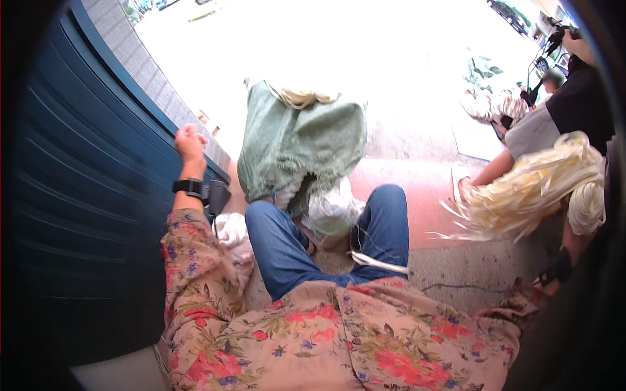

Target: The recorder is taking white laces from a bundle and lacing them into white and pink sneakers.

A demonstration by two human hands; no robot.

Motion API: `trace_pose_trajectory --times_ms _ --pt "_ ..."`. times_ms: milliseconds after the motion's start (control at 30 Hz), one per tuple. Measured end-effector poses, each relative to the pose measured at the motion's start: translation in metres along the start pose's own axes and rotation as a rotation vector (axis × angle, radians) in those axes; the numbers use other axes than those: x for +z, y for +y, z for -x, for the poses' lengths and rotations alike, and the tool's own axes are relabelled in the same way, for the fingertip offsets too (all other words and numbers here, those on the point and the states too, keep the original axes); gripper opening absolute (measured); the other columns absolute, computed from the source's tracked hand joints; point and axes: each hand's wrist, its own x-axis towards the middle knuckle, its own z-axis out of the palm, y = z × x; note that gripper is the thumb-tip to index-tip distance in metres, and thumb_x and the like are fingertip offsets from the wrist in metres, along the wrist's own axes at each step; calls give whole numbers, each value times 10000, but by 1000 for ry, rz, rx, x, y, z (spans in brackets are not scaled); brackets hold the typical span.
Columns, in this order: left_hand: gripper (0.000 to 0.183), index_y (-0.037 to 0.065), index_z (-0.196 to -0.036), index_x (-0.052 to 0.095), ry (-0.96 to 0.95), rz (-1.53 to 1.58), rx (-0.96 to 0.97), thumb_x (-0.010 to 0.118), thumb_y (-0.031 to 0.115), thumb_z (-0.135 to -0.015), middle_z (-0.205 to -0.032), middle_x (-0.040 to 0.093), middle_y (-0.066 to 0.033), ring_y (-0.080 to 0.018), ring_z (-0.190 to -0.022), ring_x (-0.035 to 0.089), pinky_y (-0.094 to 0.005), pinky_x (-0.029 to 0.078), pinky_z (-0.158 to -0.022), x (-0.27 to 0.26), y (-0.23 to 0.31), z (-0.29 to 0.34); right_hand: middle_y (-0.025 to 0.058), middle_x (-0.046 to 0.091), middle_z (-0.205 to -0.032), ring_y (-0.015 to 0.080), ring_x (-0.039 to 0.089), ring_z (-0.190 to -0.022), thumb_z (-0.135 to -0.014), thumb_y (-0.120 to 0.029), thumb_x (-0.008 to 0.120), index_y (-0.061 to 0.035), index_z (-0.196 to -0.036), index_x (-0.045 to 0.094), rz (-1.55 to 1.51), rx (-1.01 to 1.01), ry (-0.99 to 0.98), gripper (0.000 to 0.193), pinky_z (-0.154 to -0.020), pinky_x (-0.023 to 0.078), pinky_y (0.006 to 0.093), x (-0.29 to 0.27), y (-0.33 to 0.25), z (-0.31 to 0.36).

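Note:
My left hand (pixel 191 140) is raised beside the blue door, its fingers curled closed; anything inside them is too small to make out. Out to the right, my right hand (pixel 572 242) is at the lower end of a thick bundle of cream strips (pixel 521 189) and seems to hold it up. The strips fan loosely to the left, and a rolled end of them (pixel 587 207) hangs by the wrist. Most of my right fingers are hidden behind the bundle. Between my knees stands a green woven sack (pixel 303 133) with pale strips (pixel 303 98) over its top.
A blue ribbed door (pixel 98 169) rises close on the left. White plastic (pixel 332 208) bulges below the sack, and white cloth (pixel 233 234) lies by my left knee. One pale strip (pixel 378 262) crosses my right thigh. At right, another person (pixel 541 127) sits near more pale bundles (pixel 492 105).

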Motion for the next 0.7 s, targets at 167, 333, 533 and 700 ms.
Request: trace_pose_trajectory --times_ms 167,333,533,700 --pt "425 -1 -1160 462 56 -627 366 558 29 -747 -1013 560 -127 -222 -930 538 -313 431 -814 -29 26 -31 69 445 -1256 224 460 -1114 -850 -363 493 -90 -1269 371 -14 163 52 514 -942 381 367 -60 59 20" --pt "467 28 -1084 523 -626 -442 672 613 62 -627 -1043 542 -166 -318 -956 533 -354 423 -835 63 -5 92 57 480 -1214 220 479 -1080 -836 -357 495 -97 -1246 399 -143 371 -14 496 -913 390 391 -100 135 49" --pt "828 75 -1283 323 -1434 -538 650 676 143 -537 -1267 359 -214 -340 -1181 345 -420 310 -945 172 -71 285 32 508 -1179 251 486 -1047 -810 -414 481 -184 -1185 468 -254 503 277 440 -907 327 525 -141 115 76" --pt "392 23 -997 588 -1798 -818 307 569 127 -619 -928 593 -220 -348 -857 581 -401 460 -745 184 -122 293 74 494 -1192 297 485 -1029 -823 -368 464 -158 -1172 483 -280 437 331 408 -954 278 537 -153 89 87"
